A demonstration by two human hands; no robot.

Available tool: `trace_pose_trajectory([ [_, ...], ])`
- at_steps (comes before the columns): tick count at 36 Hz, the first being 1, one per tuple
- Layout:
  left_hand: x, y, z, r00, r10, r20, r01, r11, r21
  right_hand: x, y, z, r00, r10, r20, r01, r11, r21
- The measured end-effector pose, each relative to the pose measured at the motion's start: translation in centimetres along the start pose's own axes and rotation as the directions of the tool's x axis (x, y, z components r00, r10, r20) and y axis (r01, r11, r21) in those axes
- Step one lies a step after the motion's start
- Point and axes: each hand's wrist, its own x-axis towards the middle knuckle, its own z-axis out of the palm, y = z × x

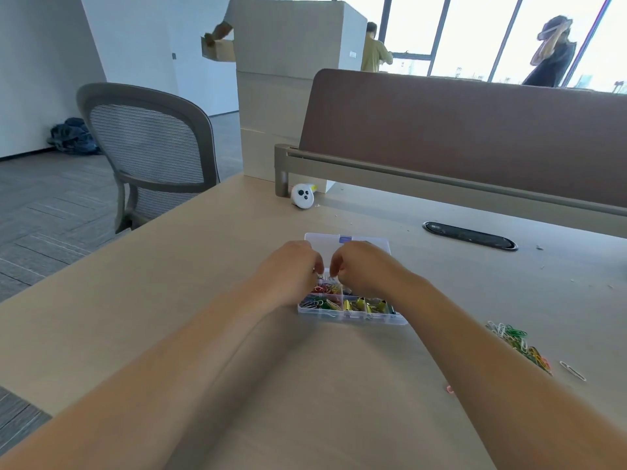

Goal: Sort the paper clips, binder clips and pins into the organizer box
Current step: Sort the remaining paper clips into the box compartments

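A clear plastic organizer box (pixel 353 317) lies open on the desk, its lid (pixel 325 242) flat behind it. Its compartments hold coloured paper clips (pixel 322 301) on the left and yellow binder clips (pixel 364 305) on the right. My left hand (pixel 291 266) and my right hand (pixel 359 262) hover together over the box's back compartments, fingertips curled down and almost touching. Whether either pinches a clip is hidden by the fingers. A loose pile of coloured paper clips (pixel 519 346) lies on the desk to the right, with a single white clip (pixel 573 370) beside it.
A small white round device (pixel 303 196) stands at the back of the wooden desk (pixel 203 283). A brown divider panel (pixel 475 130) runs along the far edge, with a black cable slot (pixel 470 235) before it. A grey mesh chair (pixel 149 154) is at left. People stand far behind.
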Motion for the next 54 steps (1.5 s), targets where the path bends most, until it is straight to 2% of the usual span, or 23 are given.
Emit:
trace_pose_trajectory([
  [12,-1.1,0.8,0.1,0.998,0.026,0.055,-0.028,0.999,0.029,-1.3,0.0,-0.1,0.998,0.061,0.020,-0.061,0.998,0.016],
  [22,-1.1,0.1,0.1,0.997,0.008,0.078,-0.008,1.000,-0.001,-0.7,-0.7,0.8,0.997,0.052,0.064,-0.050,0.998,-0.041],
  [26,-1.1,0.1,-0.1,0.999,0.003,0.050,-0.002,1.000,-0.022,-0.6,-0.8,0.7,0.997,0.039,0.067,-0.037,0.999,-0.031],
  [35,-1.7,1.4,-1.7,1.000,-0.009,-0.014,0.008,0.999,-0.038,-2.1,-0.5,-0.4,1.000,0.006,-0.019,-0.006,1.000,-0.014],
  [42,-2.5,5.2,-2.6,0.999,0.046,-0.010,-0.047,0.997,-0.059,-6.0,0.9,-3.5,0.998,0.025,-0.056,-0.027,0.999,-0.035],
  [54,-3.3,16.7,-1.0,0.967,0.252,0.043,-0.247,0.964,-0.098,-17.1,7.7,-7.6,0.975,0.211,-0.070,-0.214,0.976,-0.044],
])
